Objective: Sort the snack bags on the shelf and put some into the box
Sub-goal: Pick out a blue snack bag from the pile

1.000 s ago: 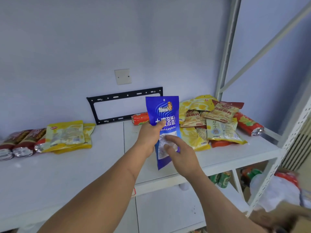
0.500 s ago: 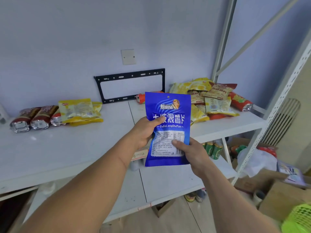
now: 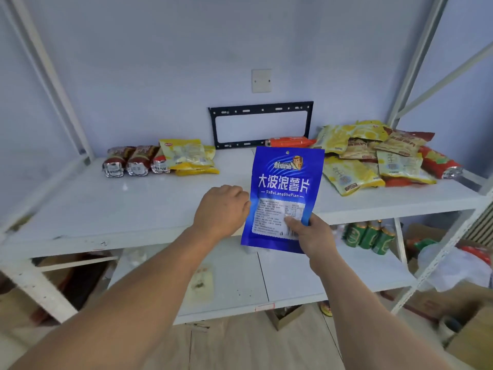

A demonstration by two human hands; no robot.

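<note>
Left hand point(image 3: 222, 209) slipped behind blue bag point(image 3: 284, 193), grip unclear; right hand point(image 3: 310, 233) fingers pinch lower corner.

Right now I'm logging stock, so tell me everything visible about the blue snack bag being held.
The blue snack bag is a glossy flat pouch, upright, its back facing the camera: white Chinese lettering, "DaBoLangShuPian", a cartoon logo, a hang hole on top, a white text panel with barcode. It looks sealed. The right hand pinches its lower right corner; the left hand touches its left edge, before the shelf.
</note>
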